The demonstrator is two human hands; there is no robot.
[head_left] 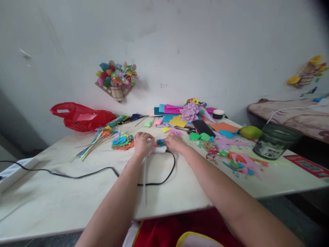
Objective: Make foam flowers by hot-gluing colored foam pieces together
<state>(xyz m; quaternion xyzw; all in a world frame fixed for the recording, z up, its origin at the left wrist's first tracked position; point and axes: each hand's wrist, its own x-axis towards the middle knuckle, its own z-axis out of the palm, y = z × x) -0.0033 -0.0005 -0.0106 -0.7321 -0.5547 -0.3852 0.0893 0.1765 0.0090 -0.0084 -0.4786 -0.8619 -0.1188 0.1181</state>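
Note:
My left hand [144,143] is closed at the middle of the white table [102,199], its fingers bent together over something I cannot make out. My right hand [174,141] is closed too, its fingertips at a small blue piece [160,142]. Between and just below the hands lies a white glue gun [158,150] with a black cord [172,168]. A thin translucent stick [144,181] points from it toward the table's front edge. Left of my left hand is a pile of blue, green and orange scalloped foam shapes [122,141].
A red plastic bag [79,116] and thin strips [95,145] lie at left. Foam sheets [174,109], a phone [203,128] and a purple flower [189,112] stand behind. Foam scraps [244,163], a green fruit [250,132] and a dark jar [275,142] are at right.

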